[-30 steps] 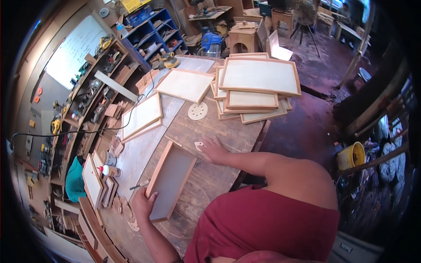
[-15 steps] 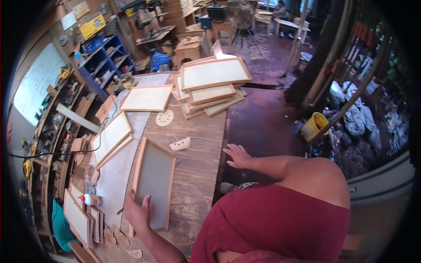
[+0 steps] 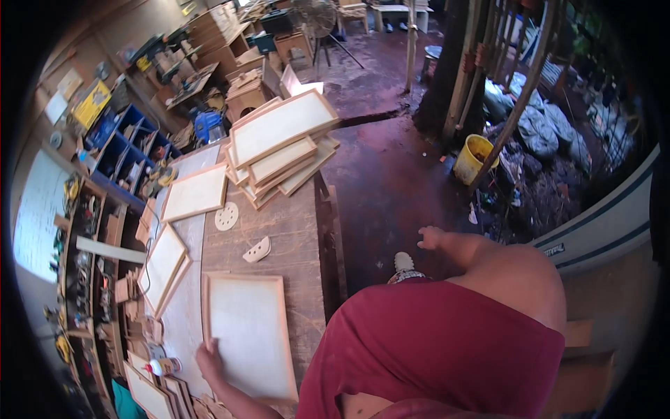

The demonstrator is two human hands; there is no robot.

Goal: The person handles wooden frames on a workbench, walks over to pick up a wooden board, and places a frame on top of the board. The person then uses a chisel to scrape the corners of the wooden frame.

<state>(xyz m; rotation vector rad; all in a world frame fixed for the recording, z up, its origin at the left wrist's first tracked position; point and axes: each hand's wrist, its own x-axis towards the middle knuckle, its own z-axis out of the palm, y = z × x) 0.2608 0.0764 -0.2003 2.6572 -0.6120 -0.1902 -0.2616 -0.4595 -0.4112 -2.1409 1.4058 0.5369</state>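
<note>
A white panel with a raised wooden frame [image 3: 251, 332] rests at the near end of the workbench. My left hand [image 3: 209, 359] is closed at its left edge, thumb on the rim, some fingers hidden. My right hand [image 3: 430, 237] is held out over the floor beside the bench, fingers loosely extended and holding nothing. Just beyond the panel lie a folded sanding disc [image 3: 257, 249] and a round perforated sanding disc [image 3: 226, 216]. Further back on the bench is a stack of similar framed panels [image 3: 283, 129].
More framed panels [image 3: 195, 192] lie along the bench's left side, with a glue bottle [image 3: 165, 366] near the front left. Shelves of tools [image 3: 91, 265] line the left wall. A yellow bucket [image 3: 476, 159] and plastic sacks [image 3: 541, 122] stand on the right.
The framed panel has turned from a tilted, narrow view to a broad face-up one. My left hand stays at its left edge. My right hand has moved farther out, its fingers less spread.
</note>
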